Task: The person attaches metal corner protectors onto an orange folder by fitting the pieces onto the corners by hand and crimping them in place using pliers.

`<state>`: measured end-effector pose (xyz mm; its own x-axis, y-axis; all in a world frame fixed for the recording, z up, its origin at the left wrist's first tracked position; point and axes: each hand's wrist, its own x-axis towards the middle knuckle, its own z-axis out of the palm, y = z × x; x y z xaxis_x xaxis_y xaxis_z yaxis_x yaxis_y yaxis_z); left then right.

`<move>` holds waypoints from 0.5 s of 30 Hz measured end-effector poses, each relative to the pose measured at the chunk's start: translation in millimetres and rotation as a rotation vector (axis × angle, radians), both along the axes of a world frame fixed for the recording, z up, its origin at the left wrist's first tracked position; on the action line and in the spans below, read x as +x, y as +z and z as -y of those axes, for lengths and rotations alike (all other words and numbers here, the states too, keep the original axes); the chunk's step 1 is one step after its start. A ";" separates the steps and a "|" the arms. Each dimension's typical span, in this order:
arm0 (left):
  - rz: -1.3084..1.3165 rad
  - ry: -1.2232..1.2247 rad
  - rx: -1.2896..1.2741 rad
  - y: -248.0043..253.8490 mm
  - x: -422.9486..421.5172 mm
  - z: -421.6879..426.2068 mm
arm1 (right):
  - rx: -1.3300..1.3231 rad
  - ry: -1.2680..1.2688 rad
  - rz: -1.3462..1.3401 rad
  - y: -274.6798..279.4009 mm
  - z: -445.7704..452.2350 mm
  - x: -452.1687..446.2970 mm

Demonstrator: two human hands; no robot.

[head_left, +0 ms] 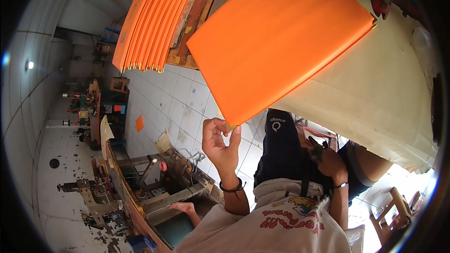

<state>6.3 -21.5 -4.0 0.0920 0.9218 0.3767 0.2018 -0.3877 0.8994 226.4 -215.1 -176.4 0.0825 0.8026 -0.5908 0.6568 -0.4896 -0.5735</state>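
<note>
A large orange hardback folder (286, 37) lies flat on a cream-covered table (375, 93), its near corner jutting past the edge. My left hand (221, 145) is closed at that corner, thumb and fingers pinching it where a small gold metal corner (230, 127) shows. Another gold corner (374, 22) sits at the folder's far right end. My right hand (332, 165) rests low near my lap, fingers wrapped round a small dark tool with some green on it (317, 147); its exact kind is unclear.
Several orange folders with gold corners (154, 23) are stacked fanned out on a wooden bench (180, 56). A red metal machine part (382, 0) overhangs the table. Left are a wooden workbench (136, 206) and a bare foot (180, 207). A wooden stool (393, 211) stands right.
</note>
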 end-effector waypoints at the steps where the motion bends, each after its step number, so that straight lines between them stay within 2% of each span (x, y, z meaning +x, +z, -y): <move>1: -0.019 0.000 0.031 0.8 1.0 0.8 | 0.026 -0.022 0.003 3.1 -1.3 -1.2; 5: -0.074 0.112 0.097 1.4 12.2 6.9 | -0.018 0.044 0.008 -3.1 1.3 0.7; 8: -0.097 0.286 0.133 -4.6 22.5 15.4 | -0.027 0.035 0.025 -5.0 2.9 1.4; 15: -0.151 0.370 0.307 -18.7 33.1 16.4 | 0.044 0.051 0.006 -18.8 7.5 -1.2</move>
<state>39.4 -38.0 -22.8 -0.1459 0.7514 0.6436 0.4951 -0.5078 0.7050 225.2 -222.5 -195.2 0.0444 0.8312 -0.5542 0.6836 -0.4298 -0.5899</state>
